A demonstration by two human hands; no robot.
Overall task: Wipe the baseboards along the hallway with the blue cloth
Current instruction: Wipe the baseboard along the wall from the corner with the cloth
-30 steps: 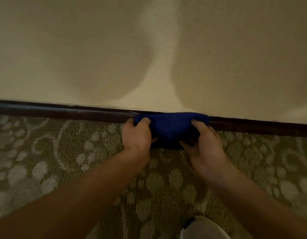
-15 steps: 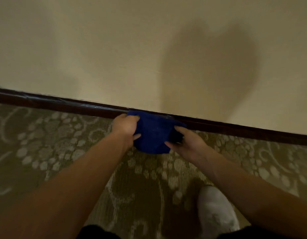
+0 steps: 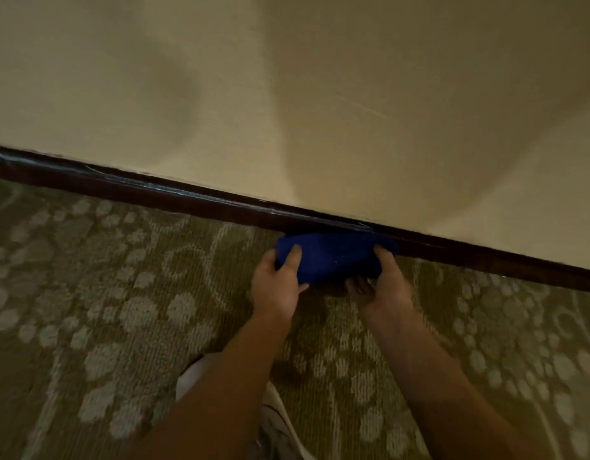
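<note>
At the foot of the wall, both hands hold the blue cloth [image 3: 333, 257] against the dark baseboard [image 3: 174, 194].
Left hand [image 3: 280, 287] grips its left end, fingers curled over the top; right hand [image 3: 381, 283] pinches its right end, thumb underneath. Bunched into a rounded deep-blue wad, it sits between them, its far edge touching the baseboard above the patterned carpet [image 3: 121, 310].

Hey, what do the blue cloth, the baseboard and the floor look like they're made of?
Blue cloth: soft, matte fabric, likely microfiber or terry; it bunches under the fingers.
Baseboard: dark, glossy, with light streaks along its top edge; varnished wood or vinyl, can't tell which.
Floor: woven carpet, olive with a pale pattern, ribbed texture visible.
</note>
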